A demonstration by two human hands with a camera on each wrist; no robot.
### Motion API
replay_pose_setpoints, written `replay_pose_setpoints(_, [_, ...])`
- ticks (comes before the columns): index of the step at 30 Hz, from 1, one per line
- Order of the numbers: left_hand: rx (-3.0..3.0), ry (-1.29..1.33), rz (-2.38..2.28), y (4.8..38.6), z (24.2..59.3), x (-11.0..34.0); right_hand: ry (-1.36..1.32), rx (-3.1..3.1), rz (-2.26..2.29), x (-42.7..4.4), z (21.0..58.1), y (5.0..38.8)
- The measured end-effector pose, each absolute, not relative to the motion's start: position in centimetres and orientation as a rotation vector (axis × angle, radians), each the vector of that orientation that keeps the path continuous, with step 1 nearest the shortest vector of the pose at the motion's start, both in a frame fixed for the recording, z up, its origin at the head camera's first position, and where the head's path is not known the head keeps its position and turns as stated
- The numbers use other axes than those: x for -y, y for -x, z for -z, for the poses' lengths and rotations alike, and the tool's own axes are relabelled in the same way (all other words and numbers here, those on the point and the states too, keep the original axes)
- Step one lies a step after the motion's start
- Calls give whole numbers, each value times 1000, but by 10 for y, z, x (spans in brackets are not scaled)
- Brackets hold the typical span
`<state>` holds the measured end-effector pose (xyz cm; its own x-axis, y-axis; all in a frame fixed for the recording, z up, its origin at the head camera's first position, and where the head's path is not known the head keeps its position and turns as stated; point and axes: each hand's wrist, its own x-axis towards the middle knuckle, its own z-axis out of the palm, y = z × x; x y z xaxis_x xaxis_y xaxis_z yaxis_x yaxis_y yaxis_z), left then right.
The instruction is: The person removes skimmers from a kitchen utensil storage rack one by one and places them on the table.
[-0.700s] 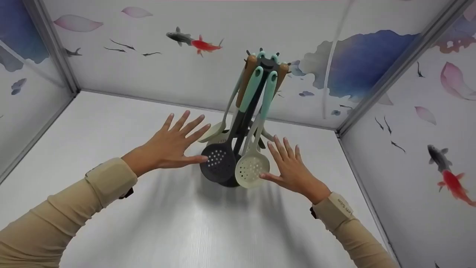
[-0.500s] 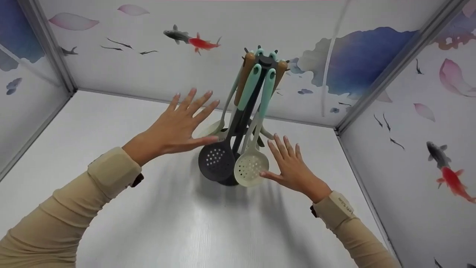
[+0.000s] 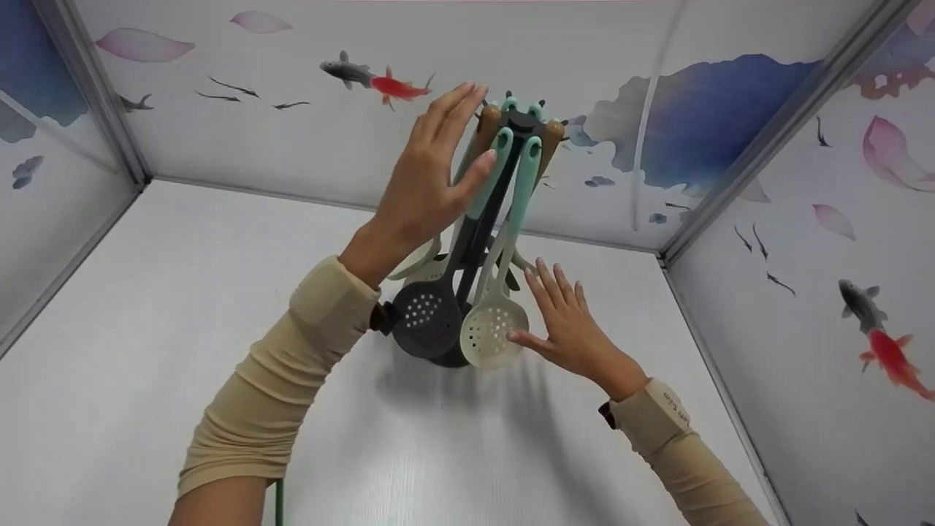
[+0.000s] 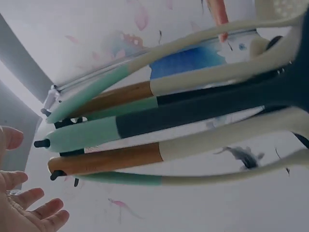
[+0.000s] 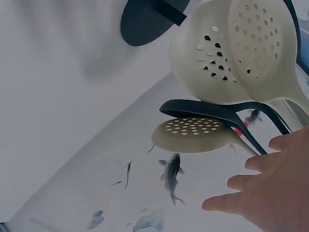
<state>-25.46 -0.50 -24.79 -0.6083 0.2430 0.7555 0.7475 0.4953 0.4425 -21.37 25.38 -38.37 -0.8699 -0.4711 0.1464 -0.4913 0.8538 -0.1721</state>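
A black utensil stand carries several hanging kitchen utensils with mint and brown handles. A black skimmer and a cream skimmer face me. My left hand is raised beside the upper handles, overlapping some of them, its fingers extended. In the left wrist view that hand appears apart from the tips of a brown handle and a mint handle. To the right of the cream skimmer, my right hand has spread fingers and holds nothing. The right wrist view shows it below the utensil heads.
The stand's round black base rests on a white tabletop. White panels with painted fish and petals rise at the back and both sides, framed by grey metal posts.
My left hand has moved up and to the right, from beside the black skimmer to the upper handles. The right hand has barely moved, and the stand keeps its place.
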Motion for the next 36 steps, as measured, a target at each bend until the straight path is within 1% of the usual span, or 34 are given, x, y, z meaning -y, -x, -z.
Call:
replay_pose_setpoints(6, [2110, 803, 1116, 265, 247, -19, -770, 2852, -652, -238, 383, 215])
replay_pose_setpoints(14, [2081, 766, 1162, 270, 249, -28, -800, 2542, -1085, -213, 394, 216])
replay_pose_setpoints(25, [2087, 757, 1130, 269, 253, -29, -560, 2370, -1377, -198, 426, 218])
replay_pose_setpoints(33, [2114, 760, 1167, 270, 252, -31, -526, 2348, -1475, -181, 403, 199])
replay_pose_setpoints(36, [2134, 766, 1188, 271, 251, -32, -513, 2351, -1491, -178, 402, 197])
